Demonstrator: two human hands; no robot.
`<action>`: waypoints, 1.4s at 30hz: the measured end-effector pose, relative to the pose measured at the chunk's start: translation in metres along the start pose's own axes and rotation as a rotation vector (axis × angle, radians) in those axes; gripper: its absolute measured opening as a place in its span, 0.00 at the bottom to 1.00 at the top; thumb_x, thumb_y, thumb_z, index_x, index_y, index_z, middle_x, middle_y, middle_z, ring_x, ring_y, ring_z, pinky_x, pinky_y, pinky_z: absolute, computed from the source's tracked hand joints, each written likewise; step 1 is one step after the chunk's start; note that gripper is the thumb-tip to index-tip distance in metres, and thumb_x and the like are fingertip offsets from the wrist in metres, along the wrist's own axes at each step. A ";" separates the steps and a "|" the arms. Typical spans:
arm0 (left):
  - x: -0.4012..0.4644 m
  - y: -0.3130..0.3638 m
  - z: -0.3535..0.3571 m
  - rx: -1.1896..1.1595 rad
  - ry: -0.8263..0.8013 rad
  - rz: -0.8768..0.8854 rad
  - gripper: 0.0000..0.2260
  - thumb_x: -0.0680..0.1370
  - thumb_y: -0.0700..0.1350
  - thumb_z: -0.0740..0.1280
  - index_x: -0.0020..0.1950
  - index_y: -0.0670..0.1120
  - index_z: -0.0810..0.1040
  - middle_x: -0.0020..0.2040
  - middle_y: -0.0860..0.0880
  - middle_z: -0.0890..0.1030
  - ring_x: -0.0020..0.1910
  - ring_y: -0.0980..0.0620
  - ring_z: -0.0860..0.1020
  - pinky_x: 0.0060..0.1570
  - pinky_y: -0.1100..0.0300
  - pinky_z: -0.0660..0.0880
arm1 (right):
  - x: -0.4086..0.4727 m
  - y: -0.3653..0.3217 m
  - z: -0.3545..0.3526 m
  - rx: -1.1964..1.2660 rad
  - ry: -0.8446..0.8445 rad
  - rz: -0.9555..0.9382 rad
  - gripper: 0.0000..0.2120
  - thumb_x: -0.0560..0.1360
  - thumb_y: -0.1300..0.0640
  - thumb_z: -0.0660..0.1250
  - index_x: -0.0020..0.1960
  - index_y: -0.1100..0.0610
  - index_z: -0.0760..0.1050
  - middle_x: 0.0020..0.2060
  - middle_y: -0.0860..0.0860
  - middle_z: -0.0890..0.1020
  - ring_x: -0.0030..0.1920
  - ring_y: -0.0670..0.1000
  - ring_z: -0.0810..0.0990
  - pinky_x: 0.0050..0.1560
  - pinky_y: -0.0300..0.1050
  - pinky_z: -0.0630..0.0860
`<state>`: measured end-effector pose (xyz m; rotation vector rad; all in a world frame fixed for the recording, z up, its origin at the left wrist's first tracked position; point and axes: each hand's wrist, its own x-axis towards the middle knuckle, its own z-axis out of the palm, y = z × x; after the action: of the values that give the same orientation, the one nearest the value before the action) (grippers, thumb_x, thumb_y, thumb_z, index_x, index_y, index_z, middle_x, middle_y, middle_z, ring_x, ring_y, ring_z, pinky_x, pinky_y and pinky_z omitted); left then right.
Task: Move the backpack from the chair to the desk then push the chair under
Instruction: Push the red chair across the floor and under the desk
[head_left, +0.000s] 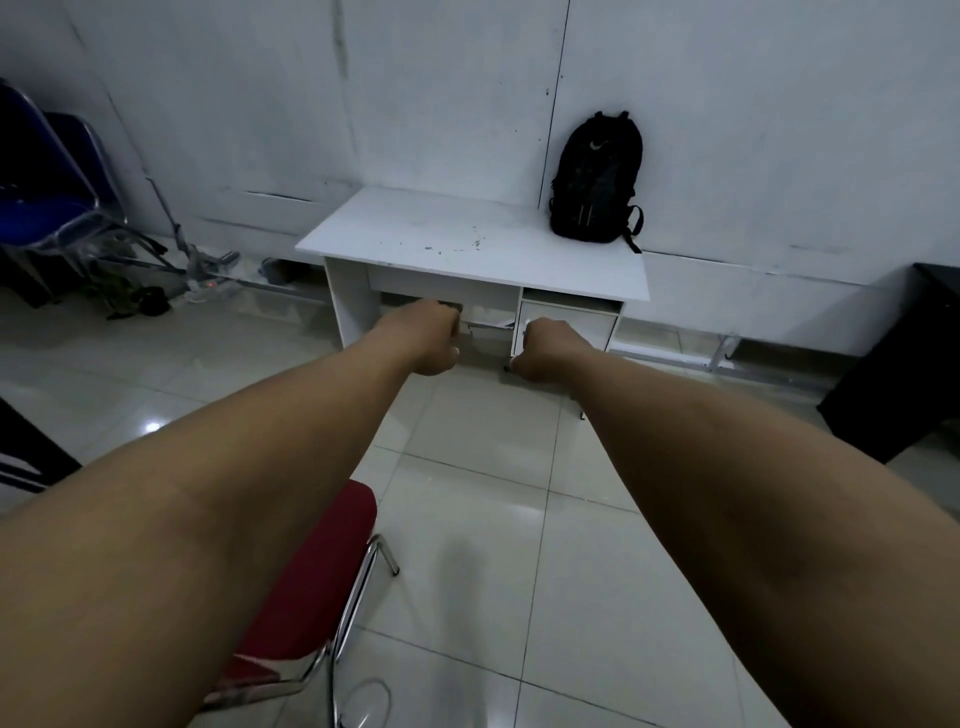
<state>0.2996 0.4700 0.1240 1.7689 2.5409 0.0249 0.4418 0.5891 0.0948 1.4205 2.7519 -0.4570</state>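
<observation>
A black backpack (595, 182) stands upright on the right rear of the white desk (415, 234), leaning on the wall. Both my arms reach forward to the desk's front opening. My left hand (431, 340) and my right hand (545, 353) are closed around the chrome frame of a chair (488, 326). A short bar of that frame shows between the hands. The chair sits in the knee space under the desk and is mostly hidden by my hands and the desktop. One of its small black feet (506, 369) rests on the tiles.
A red-seated chair with chrome legs (311, 587) stands close under my left arm. Blue chairs (47, 208) and cables crowd the left wall. A dark cabinet (904, 374) stands at the right. The desk's drawer unit (566, 325) is by my right hand.
</observation>
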 end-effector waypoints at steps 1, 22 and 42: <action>-0.003 0.000 -0.004 -0.003 0.007 -0.005 0.14 0.78 0.51 0.66 0.63 0.48 0.76 0.59 0.46 0.77 0.54 0.45 0.77 0.54 0.49 0.78 | -0.002 -0.003 -0.001 0.001 0.000 -0.006 0.08 0.75 0.55 0.67 0.51 0.57 0.72 0.52 0.56 0.79 0.48 0.57 0.75 0.51 0.47 0.73; -0.124 -0.091 0.021 -0.038 -0.006 -0.047 0.14 0.78 0.48 0.68 0.64 0.49 0.76 0.59 0.47 0.78 0.54 0.47 0.78 0.50 0.54 0.76 | -0.087 -0.111 0.086 0.012 -0.082 -0.011 0.08 0.77 0.55 0.67 0.49 0.60 0.76 0.43 0.55 0.80 0.45 0.55 0.80 0.50 0.49 0.81; -0.244 -0.267 0.078 -0.009 -0.168 -0.045 0.16 0.78 0.51 0.66 0.65 0.50 0.75 0.62 0.48 0.76 0.57 0.47 0.76 0.49 0.54 0.72 | -0.151 -0.266 0.193 0.025 -0.179 0.013 0.08 0.77 0.56 0.67 0.43 0.59 0.72 0.38 0.52 0.76 0.39 0.53 0.76 0.42 0.47 0.73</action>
<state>0.1375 0.1480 0.0430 1.6348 2.4564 -0.1099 0.2944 0.2738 -0.0014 1.3312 2.6036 -0.5886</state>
